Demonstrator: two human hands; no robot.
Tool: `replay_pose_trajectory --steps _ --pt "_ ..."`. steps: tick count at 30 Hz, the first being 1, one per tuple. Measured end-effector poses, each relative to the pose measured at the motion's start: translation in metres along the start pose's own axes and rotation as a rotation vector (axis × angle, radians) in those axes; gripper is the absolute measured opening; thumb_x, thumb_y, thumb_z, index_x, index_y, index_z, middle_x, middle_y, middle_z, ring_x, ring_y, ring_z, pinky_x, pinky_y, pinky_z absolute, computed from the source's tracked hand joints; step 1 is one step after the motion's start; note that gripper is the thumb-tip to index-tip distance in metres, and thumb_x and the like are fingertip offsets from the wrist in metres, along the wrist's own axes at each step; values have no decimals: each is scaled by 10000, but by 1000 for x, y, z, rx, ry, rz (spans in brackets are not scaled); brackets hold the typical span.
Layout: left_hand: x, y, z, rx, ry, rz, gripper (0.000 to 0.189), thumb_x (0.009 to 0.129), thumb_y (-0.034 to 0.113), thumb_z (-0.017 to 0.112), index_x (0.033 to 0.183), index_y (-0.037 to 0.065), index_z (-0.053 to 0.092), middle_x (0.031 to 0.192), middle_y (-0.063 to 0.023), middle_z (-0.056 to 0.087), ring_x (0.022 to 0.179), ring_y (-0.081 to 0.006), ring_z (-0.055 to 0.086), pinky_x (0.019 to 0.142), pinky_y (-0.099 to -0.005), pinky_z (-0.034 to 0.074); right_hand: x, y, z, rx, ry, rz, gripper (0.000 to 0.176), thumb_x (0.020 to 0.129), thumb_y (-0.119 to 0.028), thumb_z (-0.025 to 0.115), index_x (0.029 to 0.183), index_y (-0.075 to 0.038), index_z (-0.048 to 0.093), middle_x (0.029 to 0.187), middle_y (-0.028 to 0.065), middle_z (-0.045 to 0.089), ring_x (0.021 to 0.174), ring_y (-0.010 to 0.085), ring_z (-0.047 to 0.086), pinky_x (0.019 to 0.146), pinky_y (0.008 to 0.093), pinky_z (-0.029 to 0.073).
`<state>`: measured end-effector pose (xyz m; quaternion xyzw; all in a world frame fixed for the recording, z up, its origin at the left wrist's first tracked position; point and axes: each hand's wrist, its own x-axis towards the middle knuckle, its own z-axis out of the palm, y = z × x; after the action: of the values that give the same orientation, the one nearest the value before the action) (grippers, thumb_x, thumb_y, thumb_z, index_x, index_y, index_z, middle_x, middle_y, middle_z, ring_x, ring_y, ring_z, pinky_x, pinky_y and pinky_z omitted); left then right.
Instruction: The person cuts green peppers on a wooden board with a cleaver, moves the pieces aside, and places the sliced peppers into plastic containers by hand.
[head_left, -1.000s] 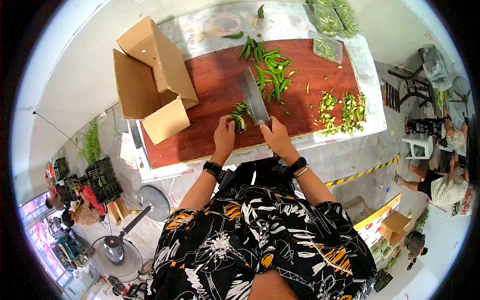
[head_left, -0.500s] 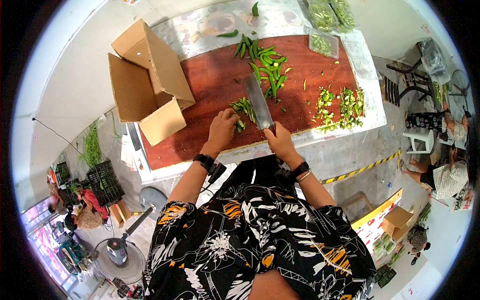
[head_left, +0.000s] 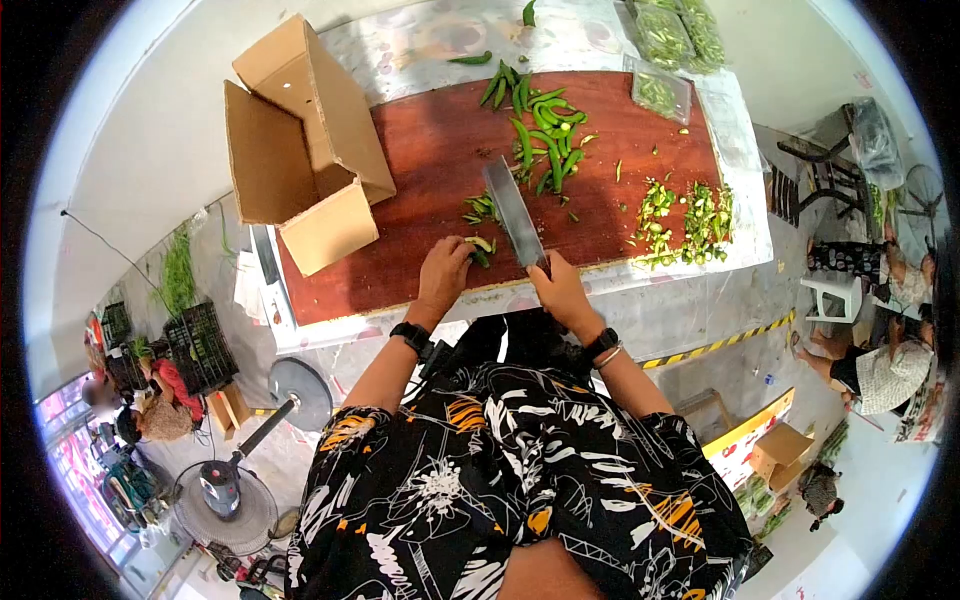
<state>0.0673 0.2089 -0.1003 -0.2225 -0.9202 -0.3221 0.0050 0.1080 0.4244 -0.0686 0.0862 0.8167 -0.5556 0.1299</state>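
Note:
My right hand (head_left: 562, 292) is wrapped around the handle of a cleaver (head_left: 515, 215), whose broad blade points away from me over the reddish-brown cutting board (head_left: 420, 150). To its left, my left hand (head_left: 445, 270) has its fingers curled around a piece of green chili pepper (head_left: 483, 250) near the board's front edge. Cut green pepper pieces (head_left: 481, 209) lie just beyond my left fingertips, left of the blade. Farther back is a loose heap of whole green chili peppers (head_left: 550, 135). Chopped pepper pieces (head_left: 706, 225) form two piles at the right.
An open cardboard box (head_left: 345, 130) stands at the board's left. Clear packs of green peppers (head_left: 660, 95) sit at the back right. On the floor at left are a fan (head_left: 225, 500) and a black crate (head_left: 200, 345). Other people (head_left: 890, 375) are at the right and far left.
My left hand has drawn slightly toward me, and the cut pieces beside the blade look more spread out. The cleaver stays in my right hand. The whole view has shifted a little.

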Motion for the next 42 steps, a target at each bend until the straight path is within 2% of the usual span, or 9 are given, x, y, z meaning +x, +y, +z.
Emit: replay_pose_trajectory --steps 2,3,5,10,24,25,31,39,42 --pt "-1 -1 1 -6 22 12 176 741 39 591 915 47 566 939 -104 535 878 -306 518 739 -393 436 1 3 2 31 20 -23 241 833 -214 563 806 12 484 564 68 474 512 132 454 474 315 366" --pt "-1 -1 0 -11 43 27 159 740 46 593 897 48 567 920 -100 536 860 -304 519 726 -392 431 1 2 1 30 20 -24 241 833 -214 563 806 12 484 564 68 474 512 132 454 474 315 366" --pt "1 0 -2 0 67 38 187 729 31 607 911 48 567 938 -114 543 881 -313 524 745 -394 437 0 -1 -2 20 -31 43 279 825 -228 564 866 42 507 682 203 554 625 306 552 575 394 416" --pt "13 2 -2 23 130 24 222 703 16 632 914 51 574 947 -119 556 893 -319 534 765 -399 442 -1 0 -2 7 -10 35 280 823 -231 562 857 40 504 670 204 543 611 313 539 568 396 410" --pt "12 -3 5 14 62 20 280 709 27 611 988 54 597 975 -90 558 901 -289 523 769 -385 434 -6 0 -3 -17 -33 67 272 816 -229 560 815 31 481 626 200 520 586 335 526 540 415 390" --pt "11 -3 6 13 63 18 280 709 27 611 988 54 597 975 -90 558 901 -289 523 769 -385 434 -6 0 -1 -48 -40 14 272 819 -229 557 824 31 478 629 203 523 595 347 530 542 419 390" --pt "16 8 3 5 184 31 281 700 23 610 979 59 598 964 -90 564 888 -289 526 777 -380 443 -7 1 3 -77 -68 -36 269 830 -229 554 853 26 471 647 209 527 619 371 534 547 427 390" --pt "11 1 8 -41 57 -57 248 720 40 638 964 59 599 1002 -111 574 923 -311 537 773 -379 463 -6 0 -2 -98 -66 -15 259 833 -222 550 860 23 472 658 217 527 623 380 531 552 433 390" --pt "8 2 10 -57 96 -66 236 731 57 640 963 53 598 1002 -118 578 927 -319 544 779 -384 465 -7 2 0 -141 -90 -50 254 836 -217 540 849 27 471 680 232 541 644 400 534 566 443 394"
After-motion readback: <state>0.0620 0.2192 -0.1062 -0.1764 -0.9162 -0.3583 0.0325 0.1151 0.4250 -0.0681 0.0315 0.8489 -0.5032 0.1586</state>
